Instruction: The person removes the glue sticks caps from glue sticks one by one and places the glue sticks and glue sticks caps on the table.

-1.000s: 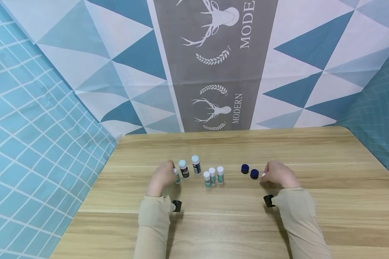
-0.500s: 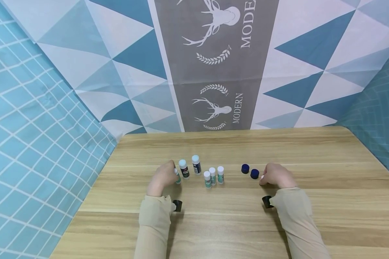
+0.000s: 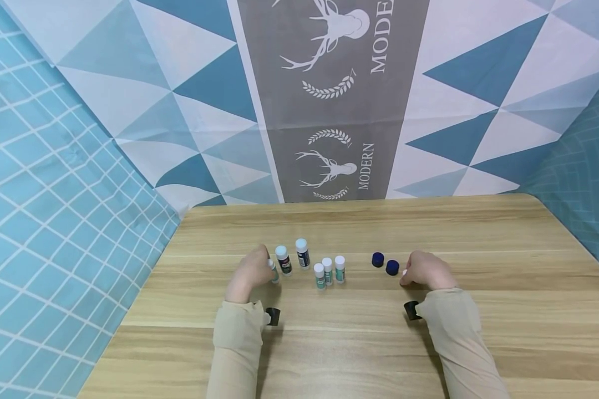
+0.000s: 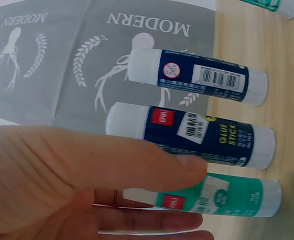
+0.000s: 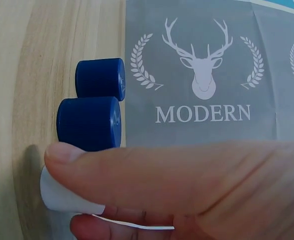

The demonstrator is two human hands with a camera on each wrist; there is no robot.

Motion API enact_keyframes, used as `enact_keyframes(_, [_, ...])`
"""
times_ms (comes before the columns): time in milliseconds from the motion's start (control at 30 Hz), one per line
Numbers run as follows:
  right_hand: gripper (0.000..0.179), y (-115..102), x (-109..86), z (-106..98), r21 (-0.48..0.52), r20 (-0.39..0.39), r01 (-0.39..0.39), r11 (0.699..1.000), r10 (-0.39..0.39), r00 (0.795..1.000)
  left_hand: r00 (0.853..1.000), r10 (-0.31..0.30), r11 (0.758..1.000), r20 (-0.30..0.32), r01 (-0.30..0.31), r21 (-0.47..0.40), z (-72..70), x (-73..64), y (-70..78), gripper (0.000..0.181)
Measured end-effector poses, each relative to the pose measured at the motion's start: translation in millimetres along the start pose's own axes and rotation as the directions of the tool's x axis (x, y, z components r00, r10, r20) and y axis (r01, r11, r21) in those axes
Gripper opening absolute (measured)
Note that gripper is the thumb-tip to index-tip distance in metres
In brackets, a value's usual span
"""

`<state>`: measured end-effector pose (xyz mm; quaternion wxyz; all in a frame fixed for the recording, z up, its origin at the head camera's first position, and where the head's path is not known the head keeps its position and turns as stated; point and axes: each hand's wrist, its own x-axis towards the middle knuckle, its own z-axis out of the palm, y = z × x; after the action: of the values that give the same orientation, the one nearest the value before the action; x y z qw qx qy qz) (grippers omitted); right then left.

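My left hand holds an upright green glue stick with a white cap, thumb on one side and fingers on the other. Beside it stand two navy glue sticks with white tops, close together in the left wrist view. In my right hand, thumb and fingers pinch a small white cap down at the table; the hand hides much of it. Just left of that hand in the head view, two dark blue caps sit on the table, nearly in line with the white one.
Several smaller green glue sticks stand in a cluster between the hands, white caps up. The wooden table ends at a patterned grey, white and blue cloth behind. Blue checked cloth hangs at the left.
My right hand has shifted very slightly left along with the white cap. The left hand stays on the green glue stick, and the other sticks and caps stand as before.
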<state>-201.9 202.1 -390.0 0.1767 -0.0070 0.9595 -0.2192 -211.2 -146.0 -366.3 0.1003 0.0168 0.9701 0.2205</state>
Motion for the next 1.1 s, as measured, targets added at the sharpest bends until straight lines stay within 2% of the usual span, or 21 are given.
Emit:
enact_keyframes(167, [0.022,-1,-2.9,-3,0.022,-0.007,0.003,1.0,-0.003,1.0,0.999,-0.011,1.0,-0.03,0.01,-0.012,-4.5,-3.5,2.4,0.046])
enact_keyframes(333, [0.036,-5,-6.6,-8,0.044,-0.031,0.015,0.999,-0.014,0.999,0.998,0.007,1.0,-0.069,-0.006,0.016,-9.0,-7.7,3.5,0.056])
enact_keyframes(467, [0.048,-10,-8.6,-12,0.028,-0.07,0.044,0.999,-0.042,0.997,0.994,0.029,0.999,-0.106,-0.025,0.039,-11.6,-10.1,5.0,0.054])
enact_keyframes(567, [0.049,-15,-10.7,-13,0.021,-0.115,0.079,0.997,-0.076,0.99,0.986,0.058,0.998,-0.157,-0.052,0.037,-13.8,-13.2,8.4,0.05])
enact_keyframes(800, [0.04,-28,-15.0,-16,0.011,-0.23,0.219,0.976,-0.21,0.95,0.949,0.152,0.988,-0.275,-0.147,0.039,-16.3,-19.3,16.8,0.037])
enact_keyframes(1000, [0.035,-37,-16.2,-12,0.05,-0.269,0.335,0.941,-0.31,0.912,0.917,0.248,0.966,-0.314,-0.258,0.008,-14.9,-20.4,28.4,0.034])
enact_keyframes(1100, [0.034,-43,-16.0,-9,0.058,-0.289,0.399,0.915,-0.368,0.884,0.908,0.28,0.955,-0.311,-0.297,-0.006,-12.5,-19.4,33.7,0.034])
